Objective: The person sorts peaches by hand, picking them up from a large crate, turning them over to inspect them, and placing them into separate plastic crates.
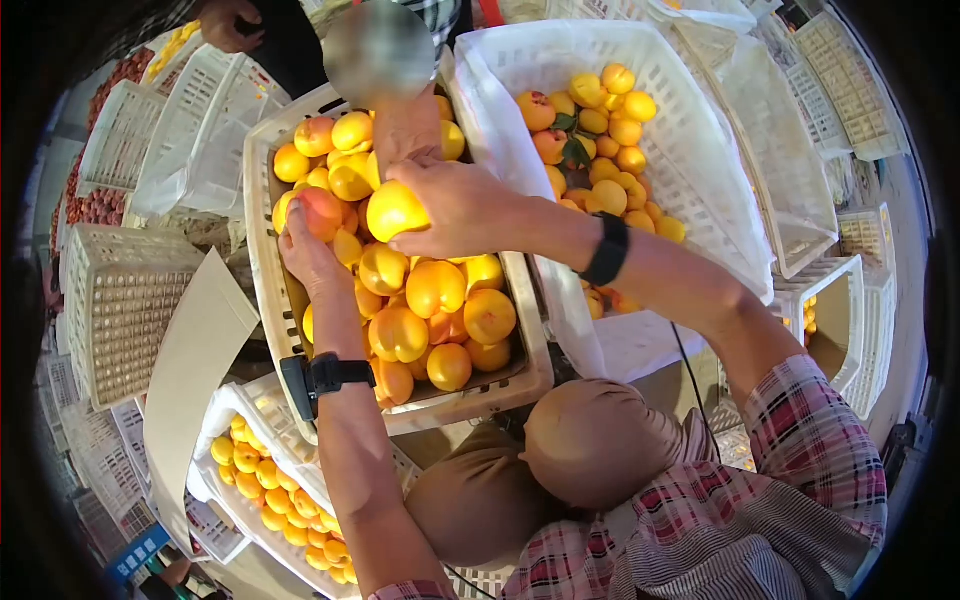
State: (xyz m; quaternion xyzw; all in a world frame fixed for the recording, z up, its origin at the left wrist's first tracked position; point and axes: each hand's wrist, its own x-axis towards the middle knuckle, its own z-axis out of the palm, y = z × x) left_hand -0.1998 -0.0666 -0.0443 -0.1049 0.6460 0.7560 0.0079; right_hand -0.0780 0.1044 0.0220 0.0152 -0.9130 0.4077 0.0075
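In front of me a plastic crate (540, 385) is piled with yellow-orange peaches (436, 288). My right hand (460, 208) reaches in from the right and grips a bright yellow peach (396, 212) over the middle of the pile. At the crate's left side, the fingers of my left hand (312, 255) curl around a red-blushed peach (319, 213); its thumb side is partly hidden. Another person's forearm (408, 130) comes down from the far side, right by my right hand, and that person's hand is mostly hidden.
To the right stands a white-lined crate (700, 185) with smaller yellow fruit (605, 170) and some green leaves. Another lined crate of fruit (280, 500) is at lower left, beside a cardboard sheet (200, 370). Stacked crates (130, 310) line the left. A thin black cable (690, 370) hangs near my knee.
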